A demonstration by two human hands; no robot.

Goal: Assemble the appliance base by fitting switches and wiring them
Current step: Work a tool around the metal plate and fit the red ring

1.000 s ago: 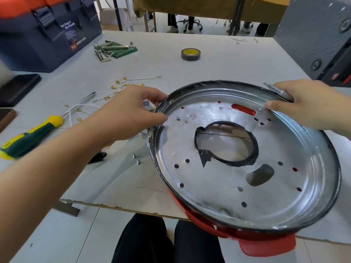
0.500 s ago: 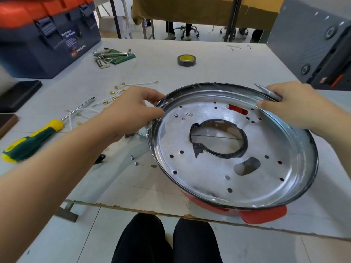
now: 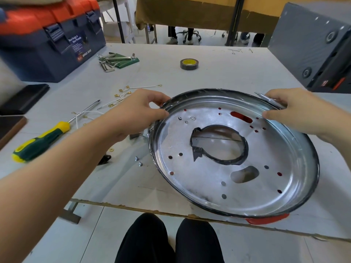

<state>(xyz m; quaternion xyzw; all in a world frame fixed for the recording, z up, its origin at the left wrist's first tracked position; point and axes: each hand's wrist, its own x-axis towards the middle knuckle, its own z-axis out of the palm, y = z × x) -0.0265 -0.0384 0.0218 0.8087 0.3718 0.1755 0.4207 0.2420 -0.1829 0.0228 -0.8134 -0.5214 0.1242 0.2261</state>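
Observation:
A round metal appliance base [image 3: 199, 183] with a black rim, a taped centre hole and several small holes lies on the white table, a red underside showing at its near edge. My left hand [image 3: 136, 112] pinches the rim at its far left. At the far right of the rim, my right hand [image 3: 292, 111] grips it, thumb inside the rim, beside a metal tab. Several white wires with brass ring terminals [image 3: 123, 93] lie left of the base. Two small screws [image 3: 138, 161] sit by the base's left edge.
A green and yellow screwdriver [image 3: 41, 139] lies at the left. A blue and orange toolbox [image 3: 51, 40] stands far left, hex keys [image 3: 114, 60] and a tape roll [image 3: 189, 63] behind the base. A grey box [image 3: 313, 44] stands far right. The table's near edge runs just under the base.
The base has been lowered and moved away from me, now lying flatter on the table. Both hands keep their hold on the rim.

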